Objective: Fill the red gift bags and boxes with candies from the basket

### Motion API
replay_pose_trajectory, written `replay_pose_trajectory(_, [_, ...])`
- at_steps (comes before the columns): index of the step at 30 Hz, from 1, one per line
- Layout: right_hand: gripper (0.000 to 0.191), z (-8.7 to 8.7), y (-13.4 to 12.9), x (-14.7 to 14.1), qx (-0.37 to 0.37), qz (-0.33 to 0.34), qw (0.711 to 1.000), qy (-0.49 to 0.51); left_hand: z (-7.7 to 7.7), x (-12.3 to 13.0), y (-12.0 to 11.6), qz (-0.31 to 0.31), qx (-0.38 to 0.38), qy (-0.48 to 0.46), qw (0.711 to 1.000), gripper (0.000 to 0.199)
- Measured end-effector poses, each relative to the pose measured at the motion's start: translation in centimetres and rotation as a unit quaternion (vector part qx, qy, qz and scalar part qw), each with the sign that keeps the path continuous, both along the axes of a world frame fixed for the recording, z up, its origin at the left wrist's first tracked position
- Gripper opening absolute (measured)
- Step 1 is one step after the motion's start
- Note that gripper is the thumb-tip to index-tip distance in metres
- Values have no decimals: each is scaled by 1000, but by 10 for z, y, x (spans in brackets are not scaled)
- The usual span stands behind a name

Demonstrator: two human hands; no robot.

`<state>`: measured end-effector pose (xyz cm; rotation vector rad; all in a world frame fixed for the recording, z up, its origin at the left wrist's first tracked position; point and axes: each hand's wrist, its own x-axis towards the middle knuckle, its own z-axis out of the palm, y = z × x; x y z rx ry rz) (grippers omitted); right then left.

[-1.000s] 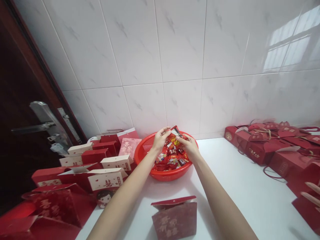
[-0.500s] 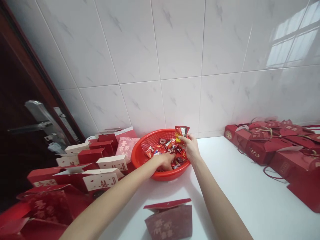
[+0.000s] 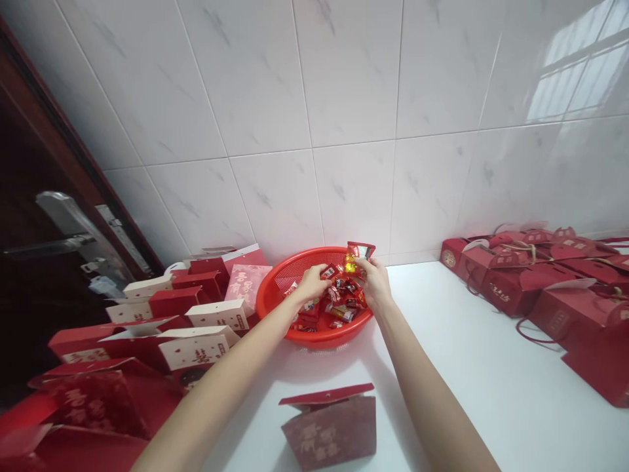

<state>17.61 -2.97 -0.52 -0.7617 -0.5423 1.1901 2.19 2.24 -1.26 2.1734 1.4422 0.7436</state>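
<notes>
My right hand (image 3: 377,283) pinches a small red-and-gold snack packet (image 3: 358,259) upright at the right rim of a red plastic basket (image 3: 268,308). Inside that basket lie several wrapped candies (image 3: 344,294), mostly red and dark. My left hand (image 3: 313,284) is over the basket's middle, its fingers closed at a small dark-red wrapped candy (image 3: 327,271); the fingertips are partly hidden. Close to me, between my forearms, a dull red gift box (image 3: 331,432) stands on the white table with its lid flap raised.
Rows of red and cream gift boxes (image 3: 184,298) with raised flaps crowd the left side. Closed red boxes with cord handles (image 3: 514,282) fill the right. A tiled wall (image 3: 354,190) rises behind the table (image 3: 442,367). At far left is a dark door with a metal handle (image 3: 69,223).
My left hand has lifted from among the candies and moved up and left towards the back of the basket. My right hand still holds the packet. The view has shifted slightly.
</notes>
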Motion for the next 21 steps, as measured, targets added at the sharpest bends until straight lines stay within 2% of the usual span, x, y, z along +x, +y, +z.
replay_pose_trajectory(5, [13,0,2,1,-10,-16,1000,12,-2,0,5,6,30,-66,997,30])
replay_pose_trajectory(13, [14,1,2,0,-16,-19,1000,6,2,0,2,35,61,-115,991,32])
replay_pose_trajectory(17, [22,-2,1,-2,-22,-17,998,-54,7,1,1,62,89,-169,980,30])
replay_pose_trajectory(21, [28,-3,-3,-6,-31,14,990,-138,9,2,-2,73,82,-204,973,27])
